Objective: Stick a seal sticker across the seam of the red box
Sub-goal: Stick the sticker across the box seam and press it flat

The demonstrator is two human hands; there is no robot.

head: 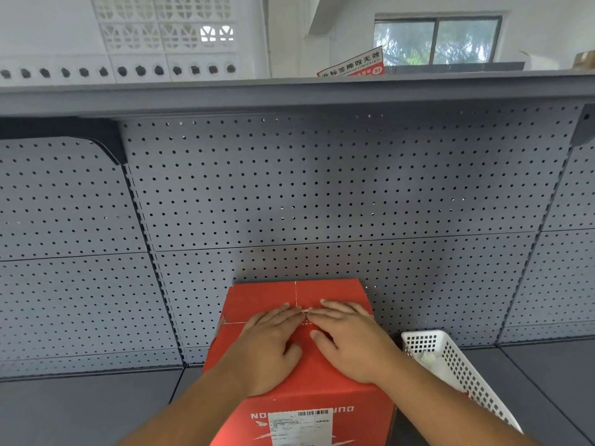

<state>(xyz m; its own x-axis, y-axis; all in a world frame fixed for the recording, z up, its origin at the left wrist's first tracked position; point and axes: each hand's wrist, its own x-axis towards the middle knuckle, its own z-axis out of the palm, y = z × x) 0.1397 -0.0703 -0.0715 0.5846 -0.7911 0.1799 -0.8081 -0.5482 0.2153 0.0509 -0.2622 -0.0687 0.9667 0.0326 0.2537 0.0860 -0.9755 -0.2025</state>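
Red box [299, 375] sits on the shelf before you; your left hand [270, 342] and right hand [351, 339] lie flat, fingertips meeting to press the seal sticker [304, 312] over the seam [295, 292]. White basket [450, 365] just right, pegboard [322, 188] behind.

Left hand [269, 344] and right hand [351, 341] flat, palms down, fingertips meeting.

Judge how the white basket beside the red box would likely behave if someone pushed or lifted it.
The white basket is probably light: its walls are thin mesh, full of holes. It may slide easily, since it sits on a smooth grey shelf. It looks tilted beside the red box, so a push might tip or shift it.
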